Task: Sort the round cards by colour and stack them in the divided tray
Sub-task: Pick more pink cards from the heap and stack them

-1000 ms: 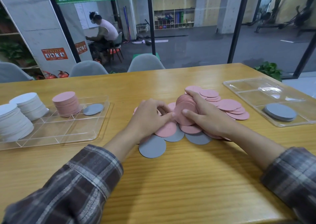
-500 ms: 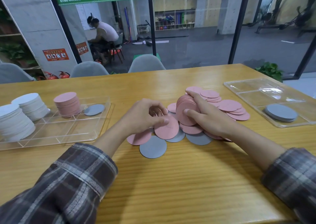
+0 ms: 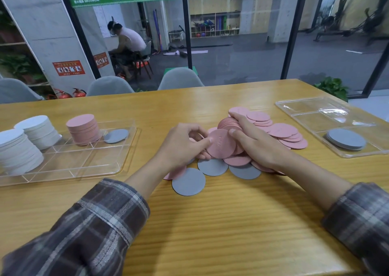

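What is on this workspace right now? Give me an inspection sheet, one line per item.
Surface: wooden table, bare in front.
Job's things: loose pile of pink cards and grey cards at centre; left tray holds white stacks, a pink stack and one grey card; right tray holds a grey stack.
Clutter: nothing seen.
Grippers: left hand pinches one pink card; right hand grips a bundle of pink cards on edge.
Cables: nothing seen.
Surroundings: grey chairs, glass wall, a seated person beyond.
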Available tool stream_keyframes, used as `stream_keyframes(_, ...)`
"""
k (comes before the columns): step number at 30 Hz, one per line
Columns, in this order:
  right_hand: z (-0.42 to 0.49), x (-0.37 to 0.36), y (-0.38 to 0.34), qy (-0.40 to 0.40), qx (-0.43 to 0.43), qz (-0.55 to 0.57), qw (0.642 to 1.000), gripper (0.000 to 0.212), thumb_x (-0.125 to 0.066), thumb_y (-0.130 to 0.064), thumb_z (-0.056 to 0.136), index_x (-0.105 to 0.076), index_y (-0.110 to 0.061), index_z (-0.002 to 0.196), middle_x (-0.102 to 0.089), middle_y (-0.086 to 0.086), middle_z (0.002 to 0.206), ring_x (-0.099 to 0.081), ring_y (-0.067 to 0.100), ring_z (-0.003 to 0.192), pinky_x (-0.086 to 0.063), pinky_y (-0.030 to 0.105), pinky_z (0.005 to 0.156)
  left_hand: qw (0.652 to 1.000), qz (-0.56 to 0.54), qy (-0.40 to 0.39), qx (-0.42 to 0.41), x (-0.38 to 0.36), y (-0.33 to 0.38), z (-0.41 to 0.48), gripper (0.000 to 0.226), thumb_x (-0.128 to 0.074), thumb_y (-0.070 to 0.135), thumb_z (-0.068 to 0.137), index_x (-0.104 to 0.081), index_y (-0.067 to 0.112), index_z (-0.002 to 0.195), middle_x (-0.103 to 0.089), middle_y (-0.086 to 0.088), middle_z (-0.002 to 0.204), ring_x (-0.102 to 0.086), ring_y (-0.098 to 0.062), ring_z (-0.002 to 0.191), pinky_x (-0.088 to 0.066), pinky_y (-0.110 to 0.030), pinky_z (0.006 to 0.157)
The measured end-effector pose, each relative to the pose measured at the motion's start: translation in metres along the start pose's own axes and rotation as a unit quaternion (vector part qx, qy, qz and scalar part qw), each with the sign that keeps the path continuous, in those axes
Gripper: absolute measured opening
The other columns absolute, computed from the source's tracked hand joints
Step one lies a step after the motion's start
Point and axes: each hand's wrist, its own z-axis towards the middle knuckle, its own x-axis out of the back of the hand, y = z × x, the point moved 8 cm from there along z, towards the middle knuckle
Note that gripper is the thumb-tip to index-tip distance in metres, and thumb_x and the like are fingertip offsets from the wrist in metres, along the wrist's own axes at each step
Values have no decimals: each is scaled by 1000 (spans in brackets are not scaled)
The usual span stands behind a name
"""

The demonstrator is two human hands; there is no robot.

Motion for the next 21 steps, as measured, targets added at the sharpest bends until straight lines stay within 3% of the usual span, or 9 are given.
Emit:
stream_keyframes(3, 0, -1, -1, 0, 4, -1, 1000, 61, -43, -44, 106, -19, -34, 161, -30, -12, 163, -26, 4, 148, -23, 28, 118, 995, 72, 50, -45, 1, 7, 1, 11, -81, 24, 90, -80, 18, 81, -76, 8, 69, -70, -2, 63, -50, -15, 62)
stream_keyframes(5, 0, -1, -2, -4, 6, -18, 1000, 69, -52, -44, 102, -18, -34, 161, -31, -9, 163, -30, 7, 147, -27, 33, 119, 993, 83, 69, -42, 3, 5, 3, 12, -81, 28, 88, -81, 23, 77, -75, 11, 67, -67, -1, 63, -50, -19, 63)
stream_keyframes(7, -1, -1, -2, -9, 10, -37, 999, 76, -59, -41, 99, -16, -32, 161, -33, -6, 162, -33, 10, 146, -30, 35, 118, 997, 37, 58, -20, 1, -1, 5, 12, -81, 26, 88, -82, 22, 77, -77, 6, 70, -75, -10, 71, -62, -32, 75)
stream_keyframes(9, -2, -1, -3, -11, 15, -46, 999, 79, -61, -39, 98, -14, -30, 162, -33, -5, 162, -34, 11, 146, -31, 36, 119, 999, 19, 46, -16, -4, -2, 3, 14, -79, 23, 90, -83, 21, 77, -78, 2, 72, -77, -17, 74, -64, -40, 77)
stream_keyframes(13, -2, -2, -3, -14, 12, -48, 999, 78, -61, -34, 99, -15, -31, 161, -36, -4, 160, -36, 12, 144, -32, 37, 118, 983, 147, 52, -93, -4, 13, 0, 10, -77, 22, 92, -85, 25, 87, -71, 16, 72, -58, 1, 66, -45, -19, 64)
stream_keyframes(15, -2, -2, -2, -15, 7, -45, 999, 77, -60, -31, 99, -15, -32, 161, -38, -4, 159, -38, 11, 142, -33, 34, 117, 969, 215, 40, -111, -1, 11, 4, 14, -76, 26, 92, -83, 28, 104, -65, 16, 86, -56, -1, 75, -44, -21, 72)
stream_keyframes(18, -2, -1, -3, -17, 2, -42, 999, 75, -58, -28, 100, -15, -32, 161, -39, -5, 157, -40, 11, 139, -34, 30, 112, 954, 290, -23, -68, 1, -9, 9, 36, -75, 34, 93, -74, 26, 128, -58, 4, 107, -53, -14, 98, -46, -34, 91)
stream_keyframes(21, -2, -1, -2, -16, 0, -43, 999, 74, -57, -29, 100, -15, -33, 161, -41, -5, 156, -42, 12, 137, -34, 30, 110, 948, 308, -55, -60, 2, -15, 8, 42, -74, 43, 93, -72, 24, 130, -55, 1, 116, -52, -21, 113, -46, -42, 101)
